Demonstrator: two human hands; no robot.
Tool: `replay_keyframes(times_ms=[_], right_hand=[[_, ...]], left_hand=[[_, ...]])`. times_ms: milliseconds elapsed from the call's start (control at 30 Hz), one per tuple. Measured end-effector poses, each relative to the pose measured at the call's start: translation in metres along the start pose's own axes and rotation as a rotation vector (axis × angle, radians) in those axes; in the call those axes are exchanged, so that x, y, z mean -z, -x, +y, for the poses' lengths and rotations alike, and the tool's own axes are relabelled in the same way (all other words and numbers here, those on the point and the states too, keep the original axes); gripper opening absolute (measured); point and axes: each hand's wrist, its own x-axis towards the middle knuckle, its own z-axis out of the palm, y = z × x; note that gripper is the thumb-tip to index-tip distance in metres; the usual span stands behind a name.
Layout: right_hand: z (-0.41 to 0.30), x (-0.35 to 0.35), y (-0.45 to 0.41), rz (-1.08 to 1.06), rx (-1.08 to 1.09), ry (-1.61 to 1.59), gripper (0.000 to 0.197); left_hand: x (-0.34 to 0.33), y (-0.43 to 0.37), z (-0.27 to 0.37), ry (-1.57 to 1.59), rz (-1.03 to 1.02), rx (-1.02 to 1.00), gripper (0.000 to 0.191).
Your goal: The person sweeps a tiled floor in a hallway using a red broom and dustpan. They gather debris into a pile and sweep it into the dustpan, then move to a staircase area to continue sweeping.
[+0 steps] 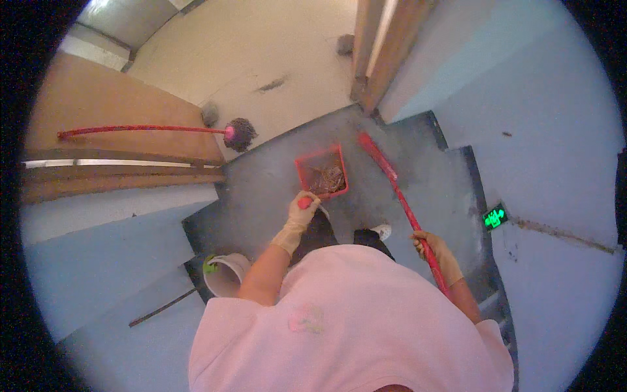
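Note:
In a pale glove, my left hand point(302, 210) grips the red end of an upright handle above a red dustpan point(347, 171). Debris point(329, 180) lies inside the pan, which rests on the grey floor. My right hand point(436, 251), also gloved, holds the red handle of a broom point(405, 205). The broom's red head point(374, 151) is to the right of the dustpan and apart from it; whether it touches the floor is hard to tell.
A red-handled round brush point(239, 134) leans at the wooden door point(122, 105) on the left. A white bucket point(229, 277) with a green cloth point(210, 264) stands beside my left arm. Blue-white walls flank the doorway, with a wooden door frame point(387, 54) at right and a lit green sign point(494, 217).

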Motion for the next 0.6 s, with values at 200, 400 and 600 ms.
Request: replay_keyframes(times_ms=[200, 400, 600], right_hand=[[-0.097, -0.124, 0.01, -0.039, 0.018, 0.113, 0.016], [-0.216, -0.185, -0.026, -0.047, 0.117, 0.529, 0.017], [-0.31, -0.256, -0.096, -0.097, 0.265, 0.811, 0.018]], left_hand=[[0.061, -0.039, 0.015, 0.057, 0.026, 0.024, 0.01], [0.057, -0.08, 0.041, 0.122, 0.103, 0.004, 0.009], [0.057, -0.114, 0.017, -0.001, 0.157, -0.054, 0.009]])
